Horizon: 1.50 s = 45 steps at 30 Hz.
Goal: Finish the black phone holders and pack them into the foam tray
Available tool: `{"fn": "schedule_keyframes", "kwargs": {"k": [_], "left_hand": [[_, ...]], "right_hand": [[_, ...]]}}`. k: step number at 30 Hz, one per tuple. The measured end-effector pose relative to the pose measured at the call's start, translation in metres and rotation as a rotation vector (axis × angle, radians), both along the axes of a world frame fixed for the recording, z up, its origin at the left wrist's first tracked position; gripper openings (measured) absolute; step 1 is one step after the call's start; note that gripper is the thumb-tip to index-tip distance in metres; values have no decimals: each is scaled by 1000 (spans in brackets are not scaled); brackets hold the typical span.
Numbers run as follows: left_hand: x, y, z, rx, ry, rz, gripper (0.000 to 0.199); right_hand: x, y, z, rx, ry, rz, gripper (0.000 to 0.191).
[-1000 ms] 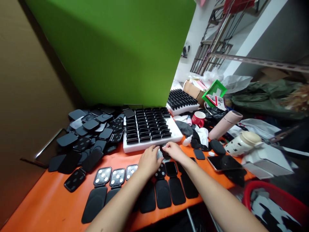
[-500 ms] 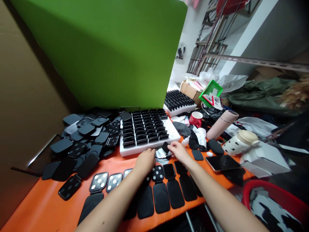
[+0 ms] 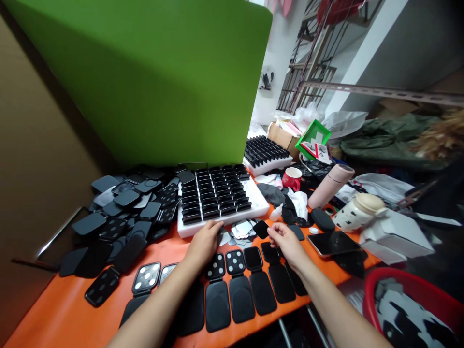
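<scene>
Between thumb and fingers my right hand pinches a small black square sheet by its edge. Beside that sheet lies a pile of thin white and grey pieces. My left hand is closed in front of the white foam tray, fingertips next to a pale thin piece; what its fingers hold is hidden. Below the hands lies a row of opened black hinged cases, one with white dots on its upper half and another with a plain black upper half.
Many black cases are heaped on the left of the orange table. A second loaded tray stands behind. To the right are a red mug, a pink bottle, a phone and a red basin.
My right hand has moved right and towards me with the black sheet, away from the pale pile. My left hand has drawn back to the left, uncovering more of the pile.
</scene>
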State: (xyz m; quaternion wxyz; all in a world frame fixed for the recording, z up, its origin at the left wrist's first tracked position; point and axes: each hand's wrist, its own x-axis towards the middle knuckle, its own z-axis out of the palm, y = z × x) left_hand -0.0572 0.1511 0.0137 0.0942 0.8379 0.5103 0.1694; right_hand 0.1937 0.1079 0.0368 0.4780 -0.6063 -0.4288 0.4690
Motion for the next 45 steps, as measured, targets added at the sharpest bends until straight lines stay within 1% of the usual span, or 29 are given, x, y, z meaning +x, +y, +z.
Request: {"fn": "schedule_keyframes", "kwargs": {"k": [3, 6, 10, 13, 19, 23, 28, 32, 35, 37, 39, 42, 45], "left_hand": [[0, 1, -3, 23, -44, 11, 37], [2, 1, -3, 31, -44, -16, 37], [5, -3, -1, 6, 36, -81, 41], [7, -6, 1, -48, 117, -165, 36], [9, 4, 8, -134, 233, -253, 27], [16, 7, 11, -165, 290, -257, 27], [22, 6, 9, -159, 330, -259, 33], [12, 10, 13, -113, 279, -247, 47], [5, 13, 17, -101, 188, -243, 57], [5, 15, 17, -109, 116, -247, 60], [9, 17, 15, -127, 49, -252, 60], [14, 18, 13, -155, -44, -245, 54], [12, 11, 16, -159, -166, -191, 47]], "right_hand": [[-1, -4, -1, -11, 17, -1, 36], [-2, -7, 0, -18, 28, 2, 36], [-1, -10, -2, -19, 36, -12, 36], [-1, -13, -6, -20, 41, -25, 37], [3, -20, -16, -28, 46, -20, 37], [8, -23, -18, -32, 48, -36, 36], [10, -23, -19, -26, 51, -48, 34], [13, -25, -21, -15, 47, -76, 32], [15, -26, -23, -16, 42, -97, 30], [15, -26, -23, -20, 40, -96, 29], [13, -27, -23, -31, 44, -83, 29], [11, -27, -23, -65, 74, -63, 28], [8, -27, -22, -87, 129, -52, 28]]}}
